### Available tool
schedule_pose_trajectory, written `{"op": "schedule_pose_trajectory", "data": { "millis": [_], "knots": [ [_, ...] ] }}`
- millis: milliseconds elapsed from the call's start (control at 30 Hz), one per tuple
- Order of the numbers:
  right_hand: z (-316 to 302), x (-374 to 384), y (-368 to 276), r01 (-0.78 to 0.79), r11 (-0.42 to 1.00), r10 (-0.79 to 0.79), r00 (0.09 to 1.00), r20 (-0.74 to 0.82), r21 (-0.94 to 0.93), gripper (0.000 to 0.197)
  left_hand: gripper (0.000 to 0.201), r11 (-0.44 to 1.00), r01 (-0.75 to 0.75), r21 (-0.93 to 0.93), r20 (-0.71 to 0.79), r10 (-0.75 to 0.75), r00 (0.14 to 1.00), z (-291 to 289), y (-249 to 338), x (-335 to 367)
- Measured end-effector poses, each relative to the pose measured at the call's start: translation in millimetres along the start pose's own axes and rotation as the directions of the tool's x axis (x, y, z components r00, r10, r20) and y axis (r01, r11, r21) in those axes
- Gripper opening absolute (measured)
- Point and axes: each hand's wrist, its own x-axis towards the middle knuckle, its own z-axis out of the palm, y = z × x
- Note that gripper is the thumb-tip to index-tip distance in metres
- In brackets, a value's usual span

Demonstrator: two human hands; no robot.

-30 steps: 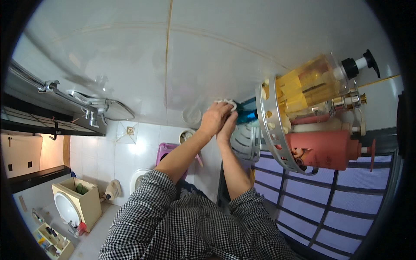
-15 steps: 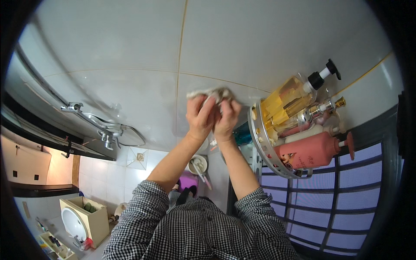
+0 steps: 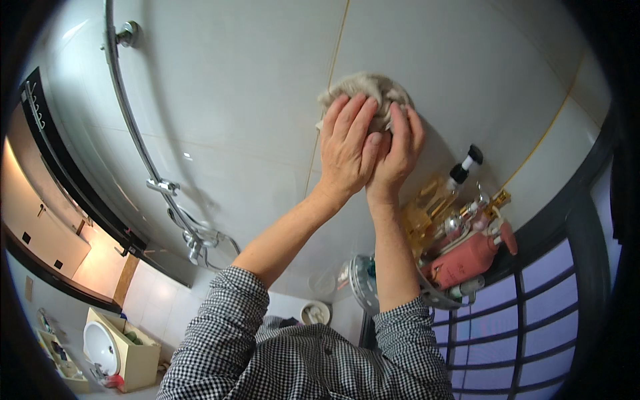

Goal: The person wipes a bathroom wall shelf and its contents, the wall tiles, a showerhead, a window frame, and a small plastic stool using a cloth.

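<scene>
grey-beige cloth [image 3: 365,90] — white wall tiles [image 3: 233,100], black-and-white checked sleeves [image 3: 220,333], pink bottle [image 3: 467,260].

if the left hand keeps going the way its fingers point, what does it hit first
The left hand already presses on the beige cloth, fingers aimed up the white tiled wall. Going on, it would only push the cloth further up the bare tile; nothing else shows in that line, though depth is hard to judge.

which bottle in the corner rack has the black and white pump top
The clear amber-yellow bottle, the one reaching closest to the right hand. Its pump sticks up above the rack; the pink bottle beside it lies lower and has a pink cap.
</scene>
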Motion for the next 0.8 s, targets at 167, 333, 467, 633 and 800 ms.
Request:
{"op": "schedule_pose_trajectory", "data": {
  "millis": [167, 333, 467, 633, 800],
  "knots": [
    [-3.3, -96.2, 23.8, 0.146, 0.982, -0.133, 0.985, 0.113, -0.121, 0.024, 0.037, 0.989, -0.128, 0.068, -0.044, 0.131, 0.99, 10.1, -44.1, -113.8],
    [-10.6, -118.1, 0.3, -0.111, 0.993, 0.093, 0.949, 0.302, 0.044, 0.028, 0.039, 0.989, -0.083, 0.123, -0.019, 0.086, 0.996, -10.6, -48.2, -147.0],
    [-6.3, -12.2, 0.9, 0.006, 0.999, -0.01, 0.998, 0.069, 0.051, 0.03, 0.039, 0.987, -0.162, -0.001, -0.197, 0.159, 0.967, 10.4, -26.0, -12.8],
    [5.6, 104.9, -10.2, 0.075, 0.997, -0.069, 0.985, -0.16, 0.031, 0.027, 0.037, 0.906, -0.422, -0.004, -0.078, 0.421, 0.904, 20.3, -11.2, 114.8],
    [42.3, 149.1, -0.1, 0.339, 0.94, -0.342, 0.926, -0.159, -0.046, 0.028, 0.035, 0.784, -0.612, 0.102, -0.02, 0.617, 0.787, 13.6, -40.3, 169.0]
  ]
}}
